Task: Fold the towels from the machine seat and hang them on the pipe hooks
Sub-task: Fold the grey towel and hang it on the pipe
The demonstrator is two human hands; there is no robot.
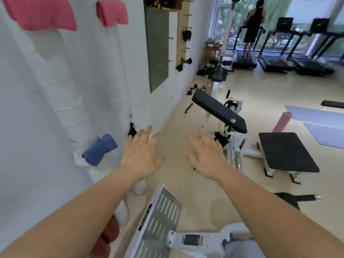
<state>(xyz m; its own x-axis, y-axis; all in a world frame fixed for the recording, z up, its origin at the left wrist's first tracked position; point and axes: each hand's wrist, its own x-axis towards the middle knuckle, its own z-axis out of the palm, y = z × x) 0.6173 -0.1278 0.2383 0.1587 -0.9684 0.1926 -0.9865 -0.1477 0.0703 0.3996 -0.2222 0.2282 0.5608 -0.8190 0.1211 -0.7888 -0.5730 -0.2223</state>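
Forearms extend forward from the bottom edge of the view, both bare, both palm-down. Nearest the camera, a slotted metal footplate (160, 218) of a white machine frame lies tilted below and between them.

Left hand (142, 154): fingers spread and straight, holding nothing, fingertips directed toward the wall. Right hand (205, 155): fingers likewise splayed and empty, pointing forward over the floor. The two hands sit side by side, apart, at about the same height.

Blue towel (99, 149): folded into a compact bundle, positioned on the lower part of the white wrapped pipe (61, 86), just left of the left hand and not touching it. Its long axis runs diagonally, lower-left to upper-right, with the upper end pointing away from the wall toward the hand.

Pink towel (40, 13): folded, draped at the top of the same pipe, long axis roughly horizontal. Second pink towel (111, 13): folded, hanging at the top of the thinner pipe (122, 62) to the right, also lying roughly horizontal.

Beyond the hands, a black padded bench (219, 110) slopes down to the right on a white frame, with a flat black seat pad (286, 151) beside it. Farther off, a row of treadmills (275, 62) faces the windows, one occupied by a person (253, 25).
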